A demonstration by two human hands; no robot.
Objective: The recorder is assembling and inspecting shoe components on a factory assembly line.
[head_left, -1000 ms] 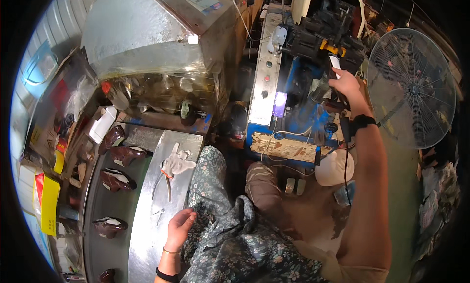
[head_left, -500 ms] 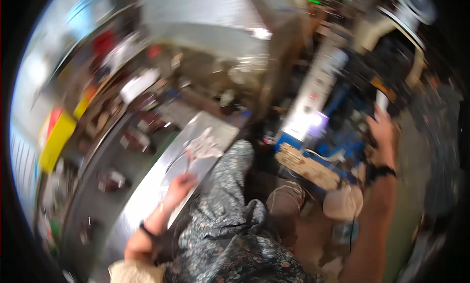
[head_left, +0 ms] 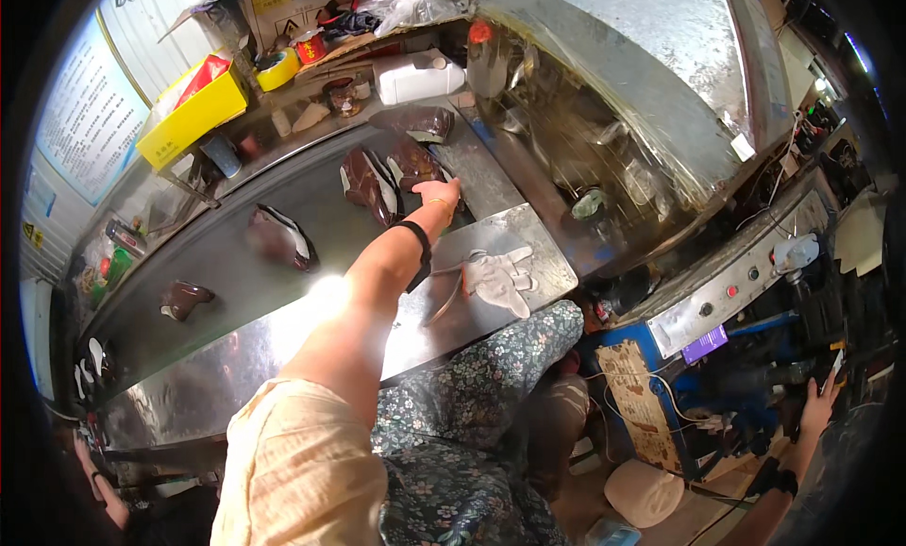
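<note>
Observed left hand (head_left: 439,201) at a brown shoe (head_left: 408,159) on the dark belt (head_left: 231,289), with contact apparently made but lifting not yet done, right hand (head_left: 817,409) at a pale strip (head_left: 837,362), both finger closures unconfirmable, and other brown shoes (head_left: 276,235) untouched.

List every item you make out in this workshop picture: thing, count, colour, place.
Shoe pieces: at least five, brown and white, on work surface
Work surface: one, dark grey, left of centre
Metal plate: one, silver, centre
Glove: one, off-white, on plate
Jug: one, white, top centre
Box: one, yellow, upper left
Hood: one, grey, upper right
Panel: one, pale, right
Card: one, purple, below panel
Co-worker's hand: one, lower left edge
Floral garment: one, dark, bottom centre
Left hand: one, black wristband, at a shoe piece
Right hand: one, black wristband, far right
</note>
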